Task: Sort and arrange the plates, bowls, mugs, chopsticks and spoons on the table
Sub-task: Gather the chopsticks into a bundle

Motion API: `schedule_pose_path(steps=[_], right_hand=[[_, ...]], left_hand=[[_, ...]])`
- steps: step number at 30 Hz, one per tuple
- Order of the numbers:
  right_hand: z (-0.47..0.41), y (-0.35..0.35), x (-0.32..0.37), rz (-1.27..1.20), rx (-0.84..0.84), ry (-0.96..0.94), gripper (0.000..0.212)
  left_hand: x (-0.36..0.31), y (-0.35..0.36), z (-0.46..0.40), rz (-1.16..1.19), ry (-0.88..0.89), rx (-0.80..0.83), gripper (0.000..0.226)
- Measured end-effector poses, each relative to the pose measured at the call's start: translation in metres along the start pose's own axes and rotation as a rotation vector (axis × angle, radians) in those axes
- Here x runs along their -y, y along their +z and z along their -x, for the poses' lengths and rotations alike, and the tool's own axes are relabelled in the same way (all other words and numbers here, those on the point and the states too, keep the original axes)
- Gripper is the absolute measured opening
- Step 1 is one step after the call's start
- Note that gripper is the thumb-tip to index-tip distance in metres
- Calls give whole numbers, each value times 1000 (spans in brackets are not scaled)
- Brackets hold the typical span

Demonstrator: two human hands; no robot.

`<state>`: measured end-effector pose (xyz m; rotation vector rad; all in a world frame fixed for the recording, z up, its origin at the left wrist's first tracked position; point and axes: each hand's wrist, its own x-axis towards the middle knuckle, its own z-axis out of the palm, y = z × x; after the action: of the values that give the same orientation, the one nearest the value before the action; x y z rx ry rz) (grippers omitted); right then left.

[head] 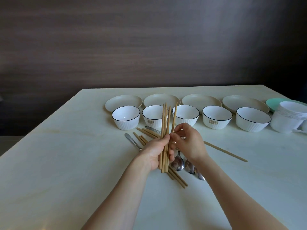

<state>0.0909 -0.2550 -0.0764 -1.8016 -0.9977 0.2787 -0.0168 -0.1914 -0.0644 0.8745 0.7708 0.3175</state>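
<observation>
My left hand [157,151] grips a bundle of several wooden chopsticks [165,120] that point upward over the table. My right hand [187,141] pinches one more chopstick [174,113] right beside the bundle. More chopsticks [146,132] lie loose under my hands, and a single one [226,151] lies to the right. Several metal spoons [178,163] lie under and beside my hands. Several white bowls [126,117] stand in a row, with cream plates [123,101] in a row behind them. White mugs [287,117] stand at the far right.
A mint-green plate [272,103] sits behind the mugs at the right edge. The pale table [66,163] ends at the left edge and against a dark wood-grain wall behind.
</observation>
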Motion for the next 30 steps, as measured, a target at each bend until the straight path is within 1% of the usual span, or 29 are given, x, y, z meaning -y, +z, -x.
schedule_pose_path(steps=[3,5,7,11,12,14,16,22,27,30], right_hand=[[-4,-5,-4,27,-47,8,4],[-9,-11,-9,95,-126,55,12],[-13,-19,-17,198,-162,142,22],[-12,-31,-34,473,-86,322,38],[-11,-33,-36,543,-76,355,38],[-9,-36,-39,643,-61,392,31],[-7,-39,-40,717,-34,406,25],[-4,-39,-36,864,29,358,32],[-3,-41,-33,907,44,343,27],[-3,-43,-28,923,11,336,24]], left_hand=[[-1,-3,-2,4,3,2,20],[-1,-6,-4,-9,7,-17,23],[-2,-7,-5,5,3,-36,24],[-2,-10,-7,34,7,-59,25],[-2,-11,-7,38,12,-64,25],[-3,-11,-8,37,24,-67,24],[-3,-11,-8,32,32,-61,24],[-2,-11,-6,21,43,-49,23],[-3,-12,-8,45,59,-73,25],[-3,-12,-8,57,56,-88,26]])
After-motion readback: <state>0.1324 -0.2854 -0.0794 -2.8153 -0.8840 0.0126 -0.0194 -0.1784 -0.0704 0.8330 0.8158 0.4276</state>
